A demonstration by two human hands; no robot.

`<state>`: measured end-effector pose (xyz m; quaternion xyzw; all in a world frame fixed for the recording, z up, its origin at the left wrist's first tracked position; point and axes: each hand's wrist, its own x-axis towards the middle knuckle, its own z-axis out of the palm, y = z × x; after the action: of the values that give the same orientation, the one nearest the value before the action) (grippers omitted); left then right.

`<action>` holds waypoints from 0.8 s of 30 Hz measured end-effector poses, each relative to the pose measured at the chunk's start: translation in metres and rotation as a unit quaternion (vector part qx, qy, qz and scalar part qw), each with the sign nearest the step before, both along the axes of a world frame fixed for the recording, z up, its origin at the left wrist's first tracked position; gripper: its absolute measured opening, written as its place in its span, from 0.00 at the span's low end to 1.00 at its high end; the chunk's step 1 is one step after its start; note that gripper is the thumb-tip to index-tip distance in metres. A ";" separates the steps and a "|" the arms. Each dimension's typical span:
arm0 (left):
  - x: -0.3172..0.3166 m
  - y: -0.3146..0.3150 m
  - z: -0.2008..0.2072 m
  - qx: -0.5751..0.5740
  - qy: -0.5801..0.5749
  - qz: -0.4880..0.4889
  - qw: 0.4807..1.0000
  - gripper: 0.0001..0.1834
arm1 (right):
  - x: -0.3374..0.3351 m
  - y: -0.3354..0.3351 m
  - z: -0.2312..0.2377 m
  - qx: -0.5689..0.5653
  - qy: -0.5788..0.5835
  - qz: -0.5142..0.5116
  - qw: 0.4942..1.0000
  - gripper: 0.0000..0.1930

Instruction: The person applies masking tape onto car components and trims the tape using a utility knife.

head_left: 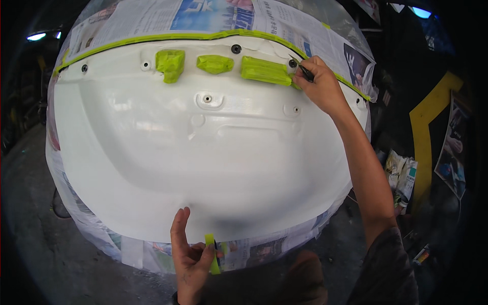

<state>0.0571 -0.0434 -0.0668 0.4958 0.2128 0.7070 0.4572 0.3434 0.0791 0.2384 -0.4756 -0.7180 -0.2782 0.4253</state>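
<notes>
A large white car body panel (203,162) spreads before me, with a bulge in its middle. My right hand (321,84) pinches a slim black knife-like tool (306,73) at the panel's upper right. Its thin tip points up and left, close to a dark round fitting (293,64) at the right end of a long lime-green taped patch (264,70). My left hand (190,256), at the near edge, grips a roll of lime-green masking tape (213,259) by thumb and curled fingers, with the index finger stretched up.
Two more taped patches (170,65) lie left of the long one. A lime-green tape line (193,36) holds newspaper (137,23) along the far edge. Film and newspaper skirt the near edge. Right of the panel are a yellow floor stripe (421,137), packets (401,175) and a poster (452,147).
</notes>
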 end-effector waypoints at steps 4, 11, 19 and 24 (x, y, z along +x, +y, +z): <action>-0.004 -0.001 -0.003 0.000 0.000 -0.007 1.000 0.48 | -0.003 -0.003 0.000 0.011 -0.012 0.013 1.000 0.12; -0.003 -0.003 -0.002 -0.010 0.000 -0.006 1.000 0.48 | 0.001 -0.004 -0.001 -0.003 0.010 0.057 0.998 0.10; 0.002 -0.001 -0.001 -0.013 -0.017 -0.001 1.000 0.48 | 0.005 0.007 -0.007 0.071 -0.086 0.048 0.993 0.10; 0.000 0.002 -0.003 -0.018 -0.019 -0.004 1.000 0.48 | -0.003 0.004 -0.011 0.078 -0.103 -0.025 0.991 0.12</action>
<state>0.0571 -0.0412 -0.0696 0.4751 0.2149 0.7102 0.4729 0.3402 0.0834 0.2275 -0.4281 -0.7218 -0.3911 0.3778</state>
